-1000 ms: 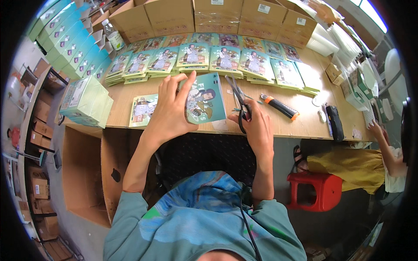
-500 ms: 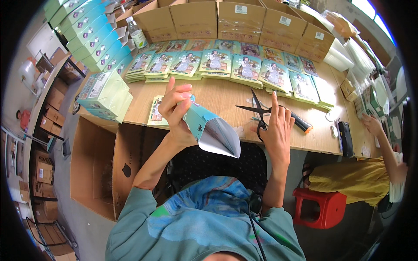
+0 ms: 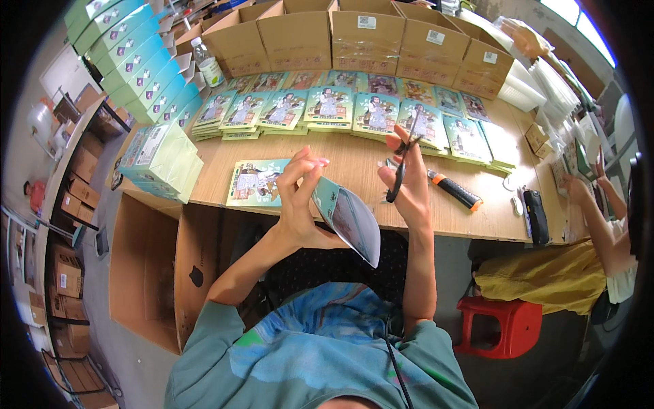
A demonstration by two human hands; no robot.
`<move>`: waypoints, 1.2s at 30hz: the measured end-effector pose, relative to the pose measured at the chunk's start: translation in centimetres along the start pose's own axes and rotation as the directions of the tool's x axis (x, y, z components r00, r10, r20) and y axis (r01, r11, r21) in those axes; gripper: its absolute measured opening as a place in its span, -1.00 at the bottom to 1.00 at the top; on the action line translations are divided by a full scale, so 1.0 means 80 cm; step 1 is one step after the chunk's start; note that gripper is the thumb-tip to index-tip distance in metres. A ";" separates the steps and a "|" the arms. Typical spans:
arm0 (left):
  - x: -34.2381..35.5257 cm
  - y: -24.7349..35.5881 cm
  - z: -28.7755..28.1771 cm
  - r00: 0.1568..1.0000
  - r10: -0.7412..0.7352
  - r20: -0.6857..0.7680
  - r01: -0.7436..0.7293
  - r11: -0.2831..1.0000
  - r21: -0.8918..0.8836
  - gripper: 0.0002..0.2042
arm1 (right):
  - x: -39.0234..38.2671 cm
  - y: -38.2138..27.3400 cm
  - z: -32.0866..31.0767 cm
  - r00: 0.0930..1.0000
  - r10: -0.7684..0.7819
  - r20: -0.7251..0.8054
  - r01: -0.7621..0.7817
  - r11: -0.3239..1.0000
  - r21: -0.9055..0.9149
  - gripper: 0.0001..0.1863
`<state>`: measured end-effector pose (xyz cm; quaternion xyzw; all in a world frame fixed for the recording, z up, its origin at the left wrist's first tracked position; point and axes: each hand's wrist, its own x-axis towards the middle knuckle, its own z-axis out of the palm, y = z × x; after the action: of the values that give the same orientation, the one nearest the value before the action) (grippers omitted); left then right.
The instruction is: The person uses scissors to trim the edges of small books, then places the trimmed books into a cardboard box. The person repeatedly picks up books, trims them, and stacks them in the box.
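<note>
My left hand (image 3: 298, 204) is closed on a teal printed paper packet (image 3: 335, 213). The packet bows open toward me and shows a pale inner side. Black scissors (image 3: 400, 168) are hooked in the fingers of my right hand (image 3: 413, 194), blades pointing up and away from me. Both hands are raised over the table's near edge, a short gap apart. Beyond my left hand, a printed picture packet (image 3: 246, 184) lies flat on the table. Stacks of similar packets (image 3: 330, 109) stand in rows farther back.
A knife with an orange-and-black handle (image 3: 455, 189) and a black case (image 3: 538, 217) lie to the right. Open cartons (image 3: 364, 41) line the back. A green box (image 3: 157, 160) stands left, above a large carton (image 3: 144, 266). A co-worker's hand (image 3: 578, 191) and a red stool (image 3: 501, 327) are at right.
My right hand has lifted and moved slightly left, with the scissors turning upright. My left hand has shifted right and lower with the packet, uncovering more of the flat packet on the table.
</note>
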<state>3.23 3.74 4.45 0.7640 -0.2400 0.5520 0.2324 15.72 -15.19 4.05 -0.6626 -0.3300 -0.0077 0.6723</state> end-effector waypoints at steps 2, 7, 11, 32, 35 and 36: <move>-0.003 0.004 0.002 0.999 -0.031 0.035 0.032 0.999 -0.026 0.33 | -0.001 0.001 -0.004 0.999 -0.037 -0.004 0.037 0.995 0.094 -0.10; -0.002 0.006 0.002 0.998 -0.042 0.046 0.043 0.999 -0.030 0.32 | -0.017 -0.002 -0.015 0.996 -0.063 -0.065 0.068 0.996 0.064 -0.13; 0.001 0.012 0.006 0.998 -0.048 0.044 0.047 0.999 0.007 0.30 | -0.050 -0.017 -0.034 0.992 -0.062 -0.107 0.058 0.997 -0.048 -0.13; 0.293 -0.006 0.439 0.220 -0.782 0.584 0.180 0.621 0.763 0.18 | -0.149 -0.079 -0.127 0.773 -0.239 -0.588 0.181 0.971 -0.157 -0.07; 0.311 0.000 0.409 0.362 -0.742 0.565 0.182 0.650 0.737 0.15 | -0.151 -0.086 -0.131 0.795 -0.246 -0.555 0.191 0.969 -0.156 -0.02; 0.319 -0.001 0.400 0.427 -0.688 0.587 0.192 0.703 0.685 0.13 | -0.156 -0.086 -0.135 0.790 -0.237 -0.565 0.181 0.971 -0.155 -0.01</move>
<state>33.72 -18.83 19.80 0.9937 0.0604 0.0917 0.0212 7.59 -31.03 5.51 -0.6184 -0.1801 -0.2986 0.7043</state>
